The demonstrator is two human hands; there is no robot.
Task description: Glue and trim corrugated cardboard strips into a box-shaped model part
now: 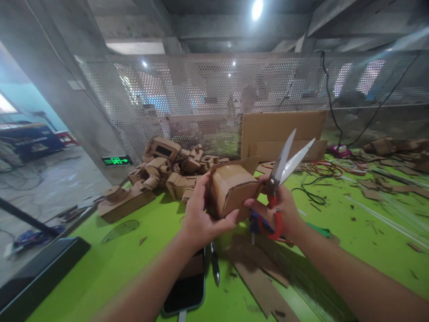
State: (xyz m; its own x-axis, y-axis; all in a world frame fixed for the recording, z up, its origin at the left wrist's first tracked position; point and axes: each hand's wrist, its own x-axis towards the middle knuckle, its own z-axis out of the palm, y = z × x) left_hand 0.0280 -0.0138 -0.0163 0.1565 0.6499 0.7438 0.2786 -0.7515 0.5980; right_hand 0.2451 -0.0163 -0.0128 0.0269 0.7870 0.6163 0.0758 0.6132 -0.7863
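A small cardboard box (pixel 234 188) with a curved, glossy top is raised above the green table. My left hand (pixel 203 214) is closed around its left side, thumb along the lower front edge. In my right hand (pixel 284 210) are red-handled scissors (pixel 278 179), blades parted and pointing up. The thumb and fingers of that hand also touch the box's right side. Below the hands lie a black pen (pixel 215 264), a phone (pixel 186 286) and cardboard strips (pixel 259 277). A blue tool (pixel 255 222) sits behind the scissors' handles, partly hidden.
Cardboard models (pixel 161 165) are piled at the back left, beside a boat-shaped piece (pixel 124 203). A large cardboard sheet (pixel 284 129) leans on the perforated metal screen (pixel 201 98). Coiled wires (pixel 323 170) and cardboard scraps (pixel 382 185) lie to the right. A dark stand base (pixel 43 273) occupies the front left.
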